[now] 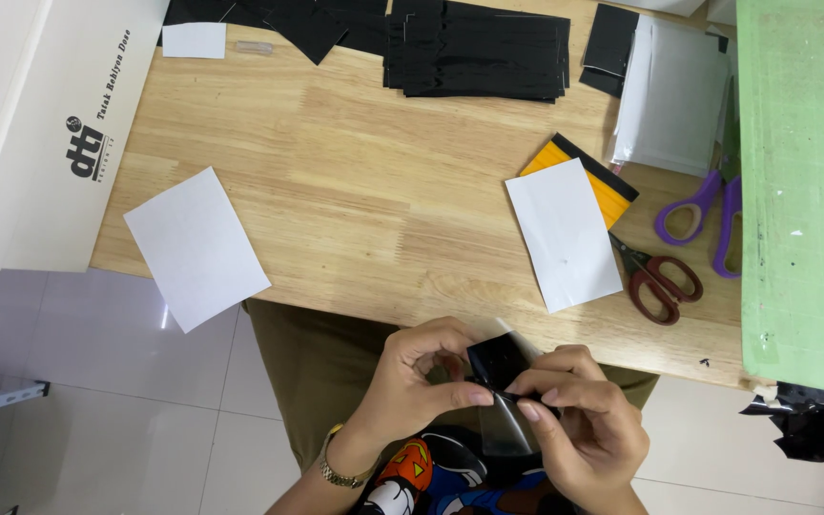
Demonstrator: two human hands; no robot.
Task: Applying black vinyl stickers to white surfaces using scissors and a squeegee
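Both hands pinch-hold small black film piece (500, 367) just below table edge (355, 310): left hand (417, 381) anchors corner w/ thumb, right hand (579, 420) should peel clear backing (507, 429) slowly, w/o creasing.

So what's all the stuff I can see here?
table: one, light wood, centre
white sheets: two, white, left edge and right
black sheets: a stack, black, top
scissors: two, red-brown handles; purple beside them, right
squeegee: one, orange, under right white sheet
mat: one, green, far right
box: one, white, top left
film: one, black, held in both hands
left hand; right hand: pinching film
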